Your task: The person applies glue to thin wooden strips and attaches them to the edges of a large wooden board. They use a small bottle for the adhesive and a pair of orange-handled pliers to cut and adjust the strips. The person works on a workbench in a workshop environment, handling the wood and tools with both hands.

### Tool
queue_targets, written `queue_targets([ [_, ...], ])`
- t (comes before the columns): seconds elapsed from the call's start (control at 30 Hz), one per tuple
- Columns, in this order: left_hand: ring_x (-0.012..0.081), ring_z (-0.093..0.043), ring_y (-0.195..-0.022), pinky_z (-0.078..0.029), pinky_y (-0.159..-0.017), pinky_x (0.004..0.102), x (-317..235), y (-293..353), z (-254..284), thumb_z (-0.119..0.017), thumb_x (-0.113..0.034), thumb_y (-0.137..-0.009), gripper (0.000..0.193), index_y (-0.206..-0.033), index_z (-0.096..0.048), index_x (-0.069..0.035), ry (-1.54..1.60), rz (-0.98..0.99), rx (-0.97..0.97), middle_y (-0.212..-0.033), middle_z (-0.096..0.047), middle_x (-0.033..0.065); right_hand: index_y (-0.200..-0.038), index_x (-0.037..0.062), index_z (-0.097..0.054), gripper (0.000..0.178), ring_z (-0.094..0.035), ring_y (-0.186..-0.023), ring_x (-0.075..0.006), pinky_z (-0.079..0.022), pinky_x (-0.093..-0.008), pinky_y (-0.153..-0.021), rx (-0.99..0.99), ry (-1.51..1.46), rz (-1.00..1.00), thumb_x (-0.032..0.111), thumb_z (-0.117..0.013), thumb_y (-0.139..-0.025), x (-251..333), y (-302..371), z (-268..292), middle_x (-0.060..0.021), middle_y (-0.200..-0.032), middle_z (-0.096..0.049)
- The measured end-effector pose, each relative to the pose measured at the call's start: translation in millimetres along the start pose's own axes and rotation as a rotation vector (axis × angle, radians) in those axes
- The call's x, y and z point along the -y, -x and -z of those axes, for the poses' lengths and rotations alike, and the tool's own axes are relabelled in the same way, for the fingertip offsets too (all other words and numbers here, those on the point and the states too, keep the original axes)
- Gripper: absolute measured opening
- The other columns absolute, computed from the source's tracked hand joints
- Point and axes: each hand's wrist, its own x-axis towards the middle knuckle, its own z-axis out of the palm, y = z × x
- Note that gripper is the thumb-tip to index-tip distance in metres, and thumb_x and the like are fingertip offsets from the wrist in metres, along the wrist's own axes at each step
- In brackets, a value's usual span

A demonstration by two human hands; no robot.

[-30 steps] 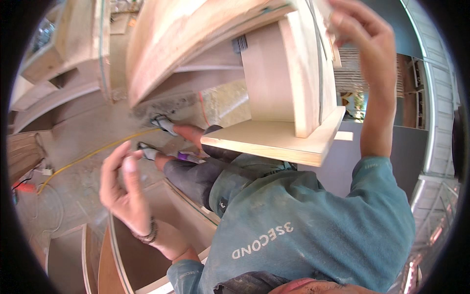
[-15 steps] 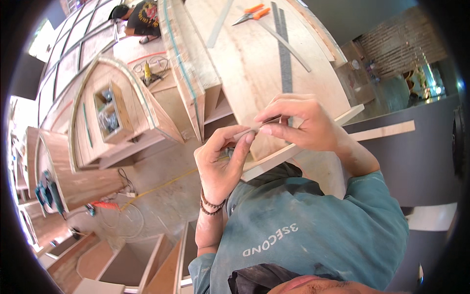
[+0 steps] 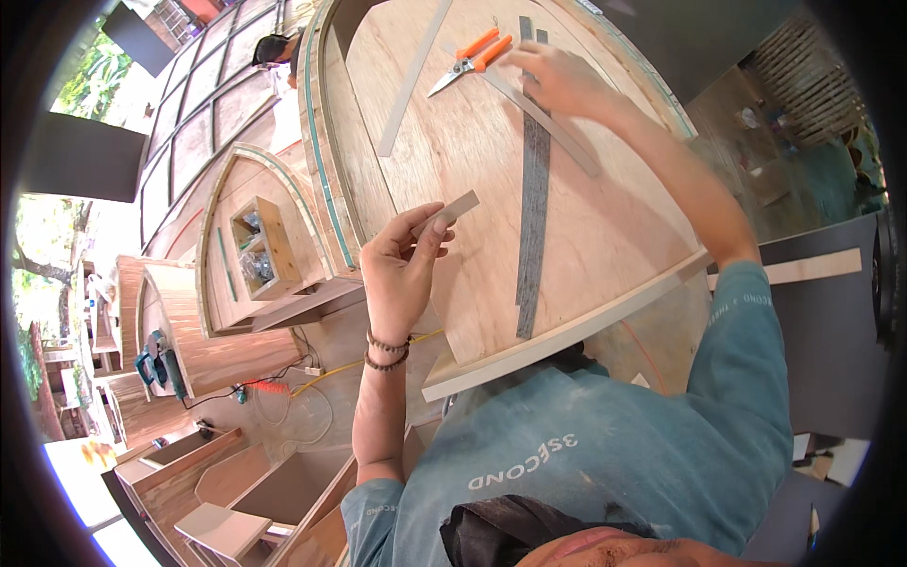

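Observation:
My left hand (image 3: 402, 274) pinches a short, thin grey-brown strip (image 3: 458, 210) between thumb and fingers, its free end pointing up and right. Stretched across the plywood panel (image 3: 463, 283), my right hand (image 3: 562, 80) hovers by a pair of snips (image 3: 477, 55) with orange handles, its fingers slightly apart and blurred. Under and beside that hand lie dark grey strips (image 3: 534, 217) and a lighter narrow strip (image 3: 567, 142). Whether the fingertips touch the snips or a strip I cannot tell.
Another pale strip (image 3: 416, 76) lies left of the snips. A pale wooden edge (image 3: 567, 326) borders the panel close to my body. On the left stand an arched wooden piece holding a small wooden box (image 3: 263, 250), a power tool (image 3: 161, 364) and open wooden cabinets (image 3: 293, 487). Another person (image 3: 276, 49) is behind.
My hands have parted. The left one keeps the short strip and has moved slightly left, while the right has let go and reached far across the panel toward the snips.

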Motion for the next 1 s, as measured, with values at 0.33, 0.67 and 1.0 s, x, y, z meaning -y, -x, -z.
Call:
queue_targets([
  [0.33, 0.017, -0.072, -0.099, -0.057, -0.079, 0.0259, -4, -37, -19, -0.066, -0.014, -0.101, 0.022, -0.116, -0.054, -0.003, 0.299, 0.321, 0.102, -0.118, -0.073, 0.0217, -0.129, 0.0146, -0.066, 0.04, -0.067, -0.111, -0.0286, -0.056, -0.0455, -0.092, 0.255, 0.27, 0.26, 0.022, -0.066, -0.089, -51, -95, -25, -0.0105, -0.134, -0.064],
  [0.67, 0.0205, -0.072, -0.103, -0.06, -0.083, 0.0294, -17, -43, -38, -0.061, -0.012, -0.103, 0.037, -0.134, -0.05, 0.003, 0.312, 0.356, 0.121, -0.124, -0.069, 0.0242, -0.097, 0.0017, -0.067, 0.03, -0.069, -0.089, -0.037, -0.053, -0.0473, -0.078, 0.326, -0.203, -0.248, 0.029, -0.072, -0.087, -21, 55, 33, -0.0211, -0.088, -0.069],
  [1.0, 0.0221, -0.073, -0.1, -0.062, -0.085, 0.0293, -4, -61, -45, -0.062, -0.019, -0.104, 0.038, -0.129, -0.056, 0.008, 0.312, 0.251, 0.356, -0.118, -0.071, 0.0205, -0.093, 0.0027, -0.061, 0.029, -0.069, -0.083, -0.0287, -0.052, -0.0393, -0.072, 0.255, -0.306, -0.645, 0.023, -0.08, -0.084, 20, 94, 36, -0.0128, -0.084, -0.068],
])
